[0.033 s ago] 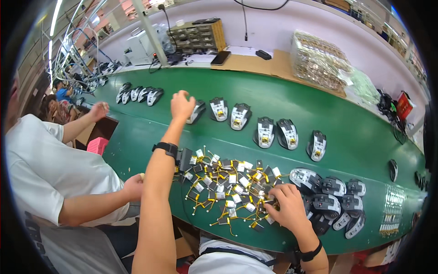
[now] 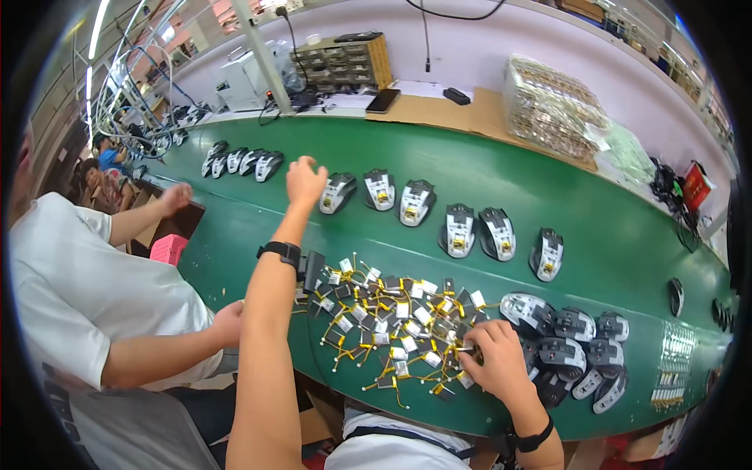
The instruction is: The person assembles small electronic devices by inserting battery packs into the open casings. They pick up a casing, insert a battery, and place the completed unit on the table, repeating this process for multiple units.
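The bench is deep green, and on it the mice are two-toned in black and pale grey, several with a yellow patch, while the batteries mix silvery white and dark grey with yellow ends and wires. Both wristbands are black, the near co-worker's shirt is white, the basket is bright pink with a pattern of holes, and the phone is black. Behind, the wall is pale lilac, the cardboard tan, the wrapped stack mottled silver and brown, the bag pale green and the box red.
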Available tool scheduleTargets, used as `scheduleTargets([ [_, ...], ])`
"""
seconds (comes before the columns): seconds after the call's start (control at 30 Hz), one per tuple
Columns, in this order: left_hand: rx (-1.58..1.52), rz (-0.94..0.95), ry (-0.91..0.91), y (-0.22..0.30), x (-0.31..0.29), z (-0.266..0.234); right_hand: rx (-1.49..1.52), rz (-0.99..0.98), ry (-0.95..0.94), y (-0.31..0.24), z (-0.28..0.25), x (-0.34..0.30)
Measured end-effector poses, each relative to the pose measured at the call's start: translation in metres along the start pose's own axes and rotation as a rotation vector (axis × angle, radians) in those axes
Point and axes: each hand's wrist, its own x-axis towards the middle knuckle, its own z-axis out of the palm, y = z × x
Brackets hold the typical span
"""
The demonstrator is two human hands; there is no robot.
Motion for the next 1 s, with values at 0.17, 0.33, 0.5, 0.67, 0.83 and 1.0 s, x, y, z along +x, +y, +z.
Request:
scheduleTargets([
  [0.17, 0.262, -0.165, -0.048, -0.080, 0.044, -0.009, 0.048, 0.052, 0.003, -0.003, -0.003, 0.004],
  [0.33, 0.315, -0.317, -0.053, -0.141, 0.067, -0.004, 0.118, 0.257, -0.131, -0.013, -0.011, 0.016],
  [0.5, 0.213, -0.412, -0.103, -0.152, 0.087, 0.020, 0.059, 0.039, -0.142, -0.007, -0.020, 0.022],
  [0.67, 0.308, -0.380, -0.155, -0.165, 0.100, 0.024, 0.251, 0.191, -0.119, -0.001, -0.015, 0.024],
  [0.83, 0.221, -0.260, -0.586, -0.125, 0.091, -0.016, 0.222, 0.259, -0.241, 0.000, -0.026, 0.023],
  [1.0, 0.244, -0.224, -0.610, -0.176, 0.076, -0.008, 0.270, 0.116, -0.158, 0.018, -0.023, 0.013],
])
